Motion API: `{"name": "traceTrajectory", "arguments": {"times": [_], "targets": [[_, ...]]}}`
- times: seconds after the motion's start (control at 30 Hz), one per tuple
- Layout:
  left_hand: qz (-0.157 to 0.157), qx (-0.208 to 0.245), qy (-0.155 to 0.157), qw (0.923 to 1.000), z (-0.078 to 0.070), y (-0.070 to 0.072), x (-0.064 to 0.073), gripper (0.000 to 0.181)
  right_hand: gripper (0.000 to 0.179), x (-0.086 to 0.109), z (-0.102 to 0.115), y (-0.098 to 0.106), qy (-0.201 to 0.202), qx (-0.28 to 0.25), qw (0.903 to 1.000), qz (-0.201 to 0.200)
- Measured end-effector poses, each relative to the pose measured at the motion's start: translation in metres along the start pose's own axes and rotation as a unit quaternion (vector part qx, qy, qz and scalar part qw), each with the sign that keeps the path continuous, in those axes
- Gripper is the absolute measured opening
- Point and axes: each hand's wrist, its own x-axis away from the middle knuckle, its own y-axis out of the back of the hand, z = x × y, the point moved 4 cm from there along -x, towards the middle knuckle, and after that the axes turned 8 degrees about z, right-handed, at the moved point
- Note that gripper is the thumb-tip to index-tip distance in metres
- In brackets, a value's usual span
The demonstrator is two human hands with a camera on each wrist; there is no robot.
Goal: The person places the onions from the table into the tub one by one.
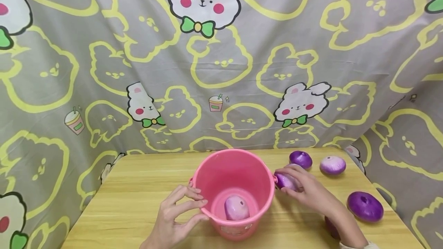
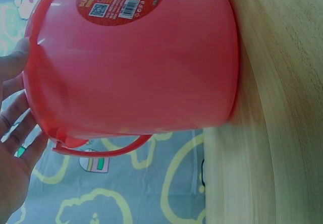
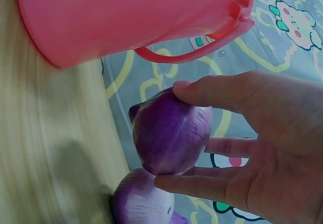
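Observation:
A pink bucket (image 1: 238,224) stands upright on the table, and one pale purple onion (image 1: 237,208) lies on its bottom. My left hand (image 1: 178,212) touches the bucket's left rim with spread fingers, the thumb (image 2: 17,57) lying at the rim in the left wrist view. To the right of the bucket, my right hand (image 1: 304,187) pinches a purple onion (image 3: 171,130) between thumb and fingers. In the right wrist view this onion is raised above the table, beside the bucket's wall (image 3: 116,17). Another onion (image 3: 144,199) shows just past it.
On the table's right side lie a dark purple onion (image 1: 300,159), a paler onion (image 1: 333,165) and a flat dark purple onion (image 1: 365,206). One more (image 1: 332,228) is partly hidden under my right forearm. The bucket's handle (image 3: 186,57) hangs down. A patterned curtain (image 1: 221,68) surrounds the table (image 1: 138,195).

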Motion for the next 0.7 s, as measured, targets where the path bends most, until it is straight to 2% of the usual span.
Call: {"name": "traceTrajectory", "arguments": {"times": [0.13,0.4,0.7], "targets": [[-0.004,-0.001,-0.001,1.0000,-0.003,0.001,-0.006,0.023,0.051,0.000,-0.002,0.004,-0.003,0.003,1.0000,-0.005],[0.000,0.003,-0.004,1.0000,-0.002,0.000,-0.006,0.022,0.049,0.001,-0.008,0.008,-0.025,0.001,0.9997,-0.005],[-0.003,0.008,-0.010,0.9999,-0.002,0.000,-0.006,0.023,0.049,-0.002,-0.009,0.018,-0.016,0.001,0.9997,-0.020]]}}
